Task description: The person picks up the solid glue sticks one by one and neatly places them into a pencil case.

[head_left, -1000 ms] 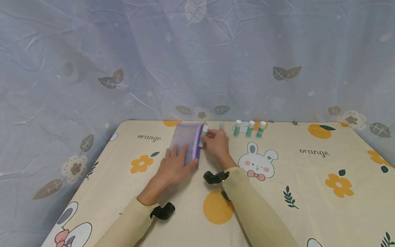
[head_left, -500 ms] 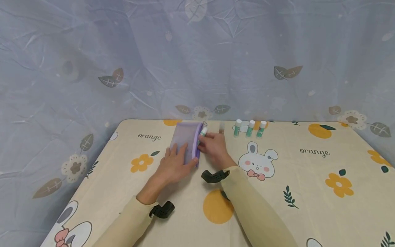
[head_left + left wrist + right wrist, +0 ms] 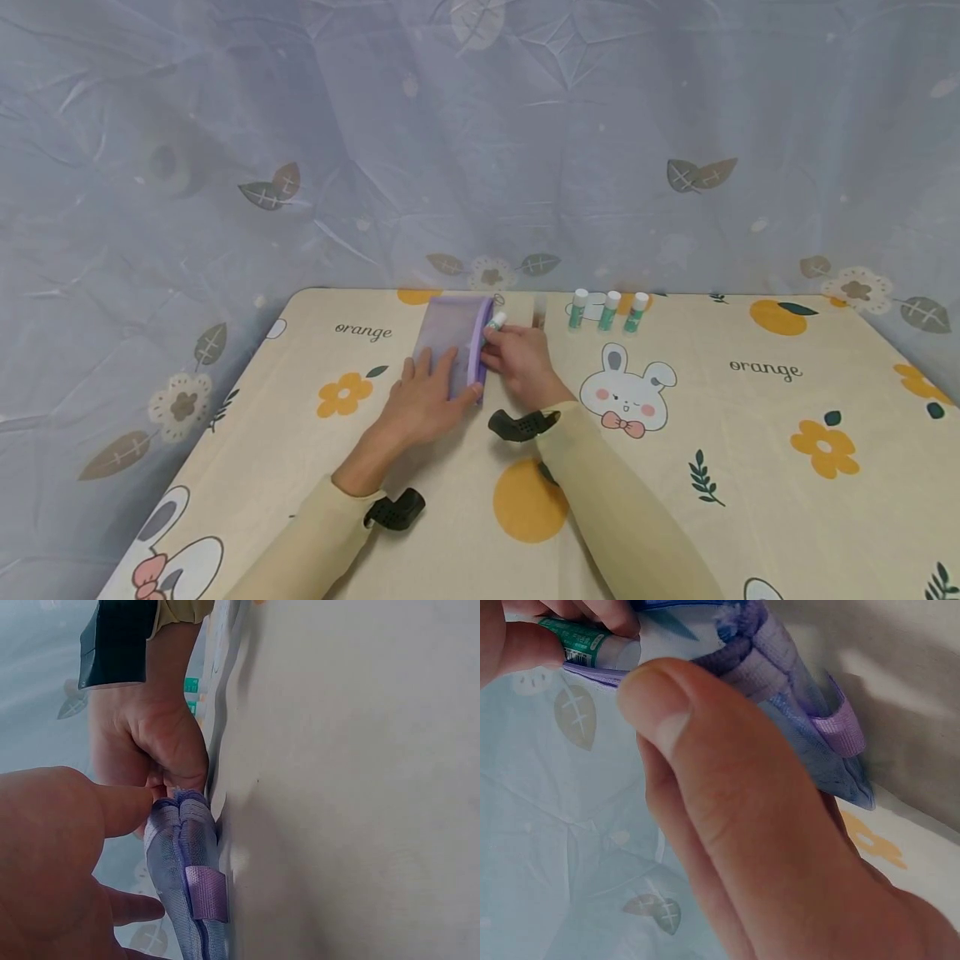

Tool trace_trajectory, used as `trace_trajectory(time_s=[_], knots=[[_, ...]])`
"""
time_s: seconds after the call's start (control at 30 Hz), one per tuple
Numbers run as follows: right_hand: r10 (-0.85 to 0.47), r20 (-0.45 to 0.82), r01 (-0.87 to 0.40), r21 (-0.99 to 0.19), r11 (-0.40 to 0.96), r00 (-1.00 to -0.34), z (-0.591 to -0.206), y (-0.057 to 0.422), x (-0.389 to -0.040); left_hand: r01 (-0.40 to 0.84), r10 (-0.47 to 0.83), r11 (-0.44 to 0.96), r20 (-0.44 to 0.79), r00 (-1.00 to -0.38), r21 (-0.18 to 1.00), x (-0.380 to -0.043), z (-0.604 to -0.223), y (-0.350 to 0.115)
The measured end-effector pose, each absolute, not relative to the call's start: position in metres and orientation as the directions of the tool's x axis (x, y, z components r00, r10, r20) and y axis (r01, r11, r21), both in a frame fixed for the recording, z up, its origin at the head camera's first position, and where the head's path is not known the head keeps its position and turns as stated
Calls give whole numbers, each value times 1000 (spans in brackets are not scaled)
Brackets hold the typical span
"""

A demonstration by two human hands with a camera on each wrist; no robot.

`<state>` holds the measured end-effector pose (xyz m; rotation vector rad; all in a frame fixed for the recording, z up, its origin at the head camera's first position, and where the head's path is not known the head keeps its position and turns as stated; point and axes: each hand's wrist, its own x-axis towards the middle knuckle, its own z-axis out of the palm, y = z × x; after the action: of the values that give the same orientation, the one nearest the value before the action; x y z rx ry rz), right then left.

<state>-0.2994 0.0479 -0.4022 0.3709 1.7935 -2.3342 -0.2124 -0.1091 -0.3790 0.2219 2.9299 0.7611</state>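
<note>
A purple mesh zip pouch (image 3: 450, 329) lies on the table with its zip side facing right. My left hand (image 3: 423, 404) rests on it, fingers spread and straight, the thumb at the near end of the zip edge. My right hand (image 3: 521, 358) pinches a glue stick (image 3: 496, 322) at the zip edge. In the right wrist view the glue stick's green label (image 3: 577, 641) shows between my fingers, its pale end within the parted mouth of the pouch (image 3: 840, 727). In the head view the glue stick leans, white cap up and right, its lower part hidden.
Three more glue sticks (image 3: 608, 311) with white caps stand in a row at the back, right of my right hand. A patterned cream cloth (image 3: 675, 517) covers the table. Behind its far edge hangs a grey-blue curtain (image 3: 480, 167).
My right hand has moved slightly left with the glue stick, which has tilted from nearly upright and gone into the pouch's zip edge. The left hand has stayed put.
</note>
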Motion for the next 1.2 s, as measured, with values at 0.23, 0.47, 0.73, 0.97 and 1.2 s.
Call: trace_trajectory(time_s=[0.23,0.47,0.73,0.97,1.2], knots=[[27,-305,287,-921,-261,-952,-400,50,-299,118,171,862,-64,-983,493,-212,-378,-107],[37,-286,269,-932,-242,-958,-400,49,-300,115,169,868,-69,-983,484,-212,-377,-108],[62,-263,246,-949,-197,-963,-401,48,-302,122,173,864,-61,-983,488,-212,-377,-109],[73,-269,252,-951,-179,-960,-403,47,-303,109,168,860,-76,-983,498,-212,-377,-109],[75,-272,258,-953,-161,-959,-404,48,-301,98,165,865,-94,-982,492,-213,-379,-108]])
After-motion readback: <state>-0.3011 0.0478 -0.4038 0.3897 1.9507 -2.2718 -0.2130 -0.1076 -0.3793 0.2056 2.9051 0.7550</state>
